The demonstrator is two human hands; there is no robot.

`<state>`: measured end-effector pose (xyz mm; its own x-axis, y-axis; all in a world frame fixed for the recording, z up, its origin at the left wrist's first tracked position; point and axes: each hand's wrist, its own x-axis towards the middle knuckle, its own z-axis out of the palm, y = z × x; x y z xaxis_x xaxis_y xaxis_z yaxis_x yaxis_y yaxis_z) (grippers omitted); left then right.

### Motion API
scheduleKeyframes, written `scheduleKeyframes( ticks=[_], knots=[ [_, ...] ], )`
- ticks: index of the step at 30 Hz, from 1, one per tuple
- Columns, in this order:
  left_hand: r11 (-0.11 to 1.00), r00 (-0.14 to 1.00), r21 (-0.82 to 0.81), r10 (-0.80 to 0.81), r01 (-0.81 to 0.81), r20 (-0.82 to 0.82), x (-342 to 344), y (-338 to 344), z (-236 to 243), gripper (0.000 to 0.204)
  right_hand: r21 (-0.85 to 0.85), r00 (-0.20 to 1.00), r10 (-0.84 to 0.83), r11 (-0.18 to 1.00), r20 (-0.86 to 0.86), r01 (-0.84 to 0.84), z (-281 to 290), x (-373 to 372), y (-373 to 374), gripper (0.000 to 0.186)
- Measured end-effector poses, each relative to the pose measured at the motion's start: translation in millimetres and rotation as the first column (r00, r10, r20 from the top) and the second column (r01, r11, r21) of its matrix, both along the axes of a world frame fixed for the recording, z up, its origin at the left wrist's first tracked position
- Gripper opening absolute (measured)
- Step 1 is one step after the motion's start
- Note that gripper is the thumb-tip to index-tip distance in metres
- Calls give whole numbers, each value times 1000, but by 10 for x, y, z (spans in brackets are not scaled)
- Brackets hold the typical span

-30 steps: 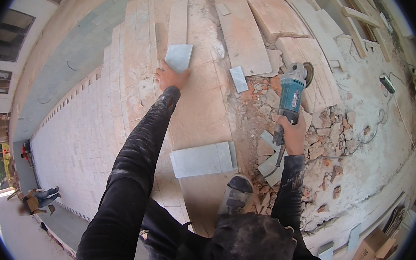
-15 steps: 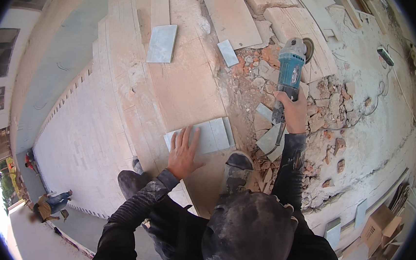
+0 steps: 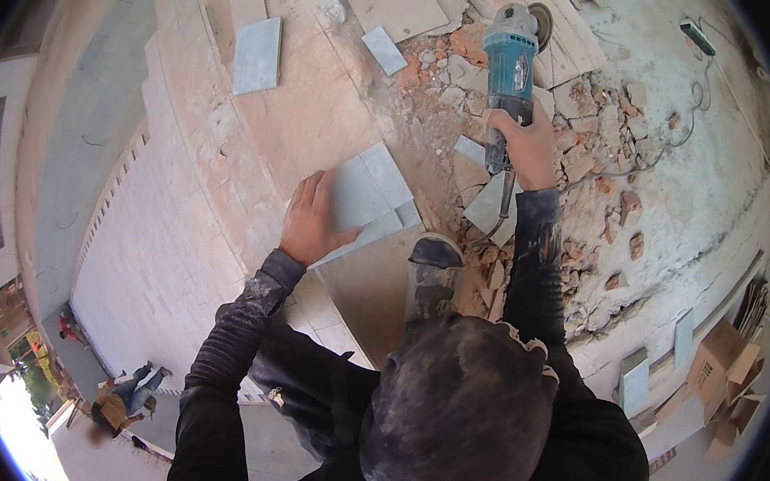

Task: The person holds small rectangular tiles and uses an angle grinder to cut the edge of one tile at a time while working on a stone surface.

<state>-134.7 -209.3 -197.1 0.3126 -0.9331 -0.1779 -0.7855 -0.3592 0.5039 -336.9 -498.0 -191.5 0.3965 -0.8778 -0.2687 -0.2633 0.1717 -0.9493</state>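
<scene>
While the right hand (image 3: 528, 148) has its fingers wrapped round the handle of the teal grinder (image 3: 510, 65), the left hand (image 3: 310, 221) is at the left end of the stacked gray tiles (image 3: 362, 189). Tiles lie just right of the left fingers, touching; this hand is clearly nearer, right hand well apart, up and to the right. Near edge runs lower left to upper right; top tile's long axis unclear, hand covers 1 end. Left thumb spread from the other 4 fingers; can't tell if they pinch. Shoe (image 3: 434, 281) just beside the tiles, rubble (image 3: 609, 150) beyond.
</scene>
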Motion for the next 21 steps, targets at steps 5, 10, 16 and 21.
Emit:
scheduleKeyframes(
  ticks=[5,10,16,21],
  knots=[
    [992,987,-120,-8,28,163,608,-796,-165,96,-31,1000,10,999,-7,-10,39,68,-24,34],
    [992,972,-112,74,-50,224,1176,-1585,-414,92,-10,998,65,998,19,-65,40,168,-58,37],
    [994,983,-98,70,-54,172,1360,-1878,-571,91,-54,994,97,994,-40,-99,-3,238,-58,47],
    [990,988,-141,15,7,151,1471,-1762,-674,95,-150,989,117,980,-92,-130,10,395,-4,53]
  ],
)
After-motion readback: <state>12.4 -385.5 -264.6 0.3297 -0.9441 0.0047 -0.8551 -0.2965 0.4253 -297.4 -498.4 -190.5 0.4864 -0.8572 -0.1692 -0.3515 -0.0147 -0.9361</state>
